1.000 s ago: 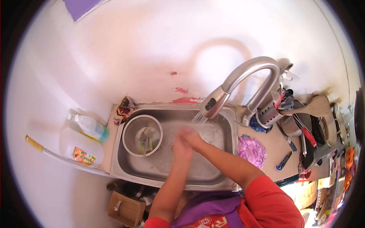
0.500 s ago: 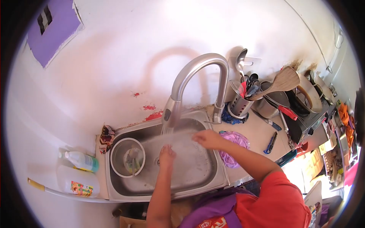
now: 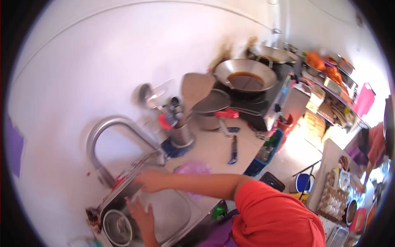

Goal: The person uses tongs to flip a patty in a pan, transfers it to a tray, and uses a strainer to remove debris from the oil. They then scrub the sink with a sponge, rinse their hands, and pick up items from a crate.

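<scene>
My left hand (image 3: 141,213) is over the left half of the steel sink (image 3: 176,216), its fingers spread and nothing in them. Farther back, my right hand (image 3: 152,181) reaches across the sink near the base of the curved faucet (image 3: 117,122). Its fingers are loosely bent, a little blurred, with no object showing in them. A round bowl with a pale rim (image 3: 131,231) sits at the sink's left end, close beside my left hand. Something small and light lies inside it. Right of the sink, my right forearm passes over a crumpled pink plastic bag (image 3: 196,168).
A steel utensil holder (image 3: 181,138) with a wooden spatula (image 3: 196,91) stands behind the counter. A blue cutter (image 3: 233,151) lies near a red-handled pan (image 3: 212,103). A wok (image 3: 245,70) of brown liquid rests on the stove. Egg trays (image 3: 332,201) and another person (image 3: 375,142) are at right.
The view has swung right, bringing the stove, egg trays and another person into sight. My left hand's fingers have spread. The running water is no longer visible.
</scene>
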